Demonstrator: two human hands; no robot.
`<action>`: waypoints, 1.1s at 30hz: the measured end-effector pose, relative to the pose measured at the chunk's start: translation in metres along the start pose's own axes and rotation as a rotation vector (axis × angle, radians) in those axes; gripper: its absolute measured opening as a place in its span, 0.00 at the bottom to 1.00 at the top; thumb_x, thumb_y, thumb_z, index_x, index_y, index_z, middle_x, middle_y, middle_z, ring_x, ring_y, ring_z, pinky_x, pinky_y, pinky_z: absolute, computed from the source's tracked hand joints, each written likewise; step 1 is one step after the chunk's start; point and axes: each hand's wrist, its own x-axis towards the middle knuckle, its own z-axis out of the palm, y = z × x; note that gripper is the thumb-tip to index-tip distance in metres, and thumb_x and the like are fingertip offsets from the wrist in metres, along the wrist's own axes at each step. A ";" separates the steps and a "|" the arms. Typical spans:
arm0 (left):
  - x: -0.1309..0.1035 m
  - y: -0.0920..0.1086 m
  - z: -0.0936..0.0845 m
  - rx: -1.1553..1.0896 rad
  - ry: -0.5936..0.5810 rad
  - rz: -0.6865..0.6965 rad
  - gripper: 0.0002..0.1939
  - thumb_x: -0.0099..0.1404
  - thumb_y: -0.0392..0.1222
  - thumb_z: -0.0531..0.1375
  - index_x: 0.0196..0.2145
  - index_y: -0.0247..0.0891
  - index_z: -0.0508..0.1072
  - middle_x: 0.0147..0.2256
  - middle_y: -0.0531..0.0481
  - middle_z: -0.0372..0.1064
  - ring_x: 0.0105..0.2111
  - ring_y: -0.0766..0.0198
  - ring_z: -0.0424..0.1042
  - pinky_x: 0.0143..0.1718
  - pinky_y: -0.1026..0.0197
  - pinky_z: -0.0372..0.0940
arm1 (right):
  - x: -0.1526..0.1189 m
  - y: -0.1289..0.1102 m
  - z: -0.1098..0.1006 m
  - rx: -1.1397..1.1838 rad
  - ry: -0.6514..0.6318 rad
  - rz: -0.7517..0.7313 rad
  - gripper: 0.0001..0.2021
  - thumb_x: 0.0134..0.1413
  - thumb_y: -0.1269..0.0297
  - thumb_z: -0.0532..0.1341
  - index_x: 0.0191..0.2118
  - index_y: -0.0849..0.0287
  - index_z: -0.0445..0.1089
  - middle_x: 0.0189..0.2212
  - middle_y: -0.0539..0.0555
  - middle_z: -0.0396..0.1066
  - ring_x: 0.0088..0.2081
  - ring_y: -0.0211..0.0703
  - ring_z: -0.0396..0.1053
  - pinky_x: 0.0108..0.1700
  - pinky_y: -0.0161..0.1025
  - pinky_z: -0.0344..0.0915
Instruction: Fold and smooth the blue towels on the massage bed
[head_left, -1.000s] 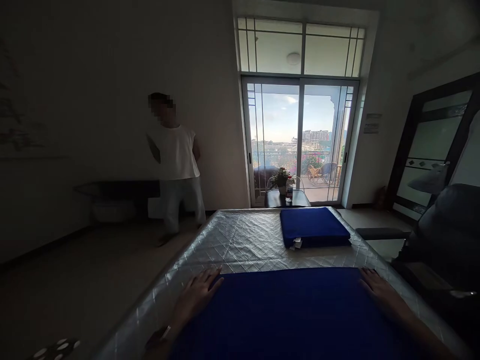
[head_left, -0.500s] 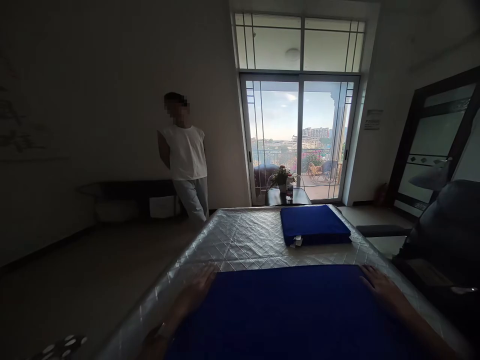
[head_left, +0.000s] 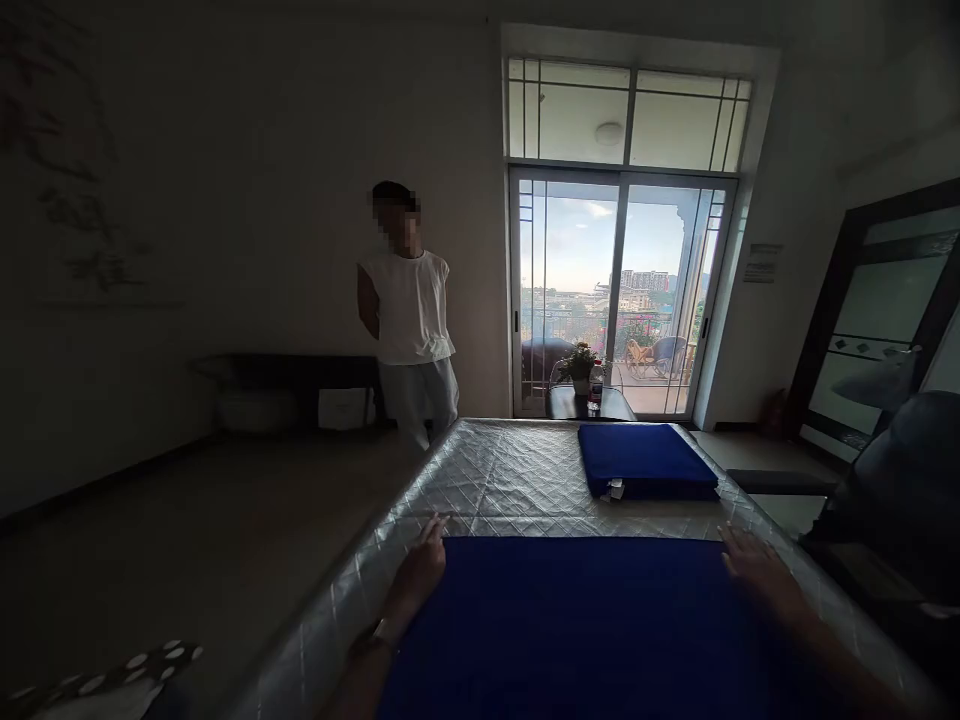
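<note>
A dark blue cloth (head_left: 585, 620) lies spread flat on a table under a silvery quilted cover (head_left: 517, 470). At the cloth's far left corner is my left hand (head_left: 420, 568), fingers pointing forward and partly bunched; whether it pinches the edge is unclear. My right hand (head_left: 759, 572) rests at the far right corner with its fingers stretched out, slightly blurred. Beyond the cloth, toward the back right of the cover, sits a folded stack of blue cloth (head_left: 646, 460) with a small white tag at its front edge.
A person (head_left: 411, 310) in a white sleeveless top stands beyond the table's far left corner. Behind the table is a small dark table (head_left: 611, 404) with a potted plant and a bottle. A dark chair (head_left: 892, 480) stands at the right, and spotted fabric (head_left: 135, 670) shows at lower left.
The view has shifted, so the room appears farther right. My left hand's fingers, flat before, are now more raised and bunched. The standing person's legs have changed position.
</note>
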 end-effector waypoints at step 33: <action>-0.019 0.035 -0.028 0.248 -0.037 -0.074 0.20 0.74 0.44 0.45 0.49 0.40 0.76 0.54 0.40 0.77 0.52 0.50 0.77 0.55 0.51 0.69 | 0.004 0.017 0.034 0.007 -0.154 -0.057 0.34 0.71 0.54 0.36 0.74 0.55 0.58 0.76 0.53 0.53 0.77 0.46 0.45 0.78 0.50 0.43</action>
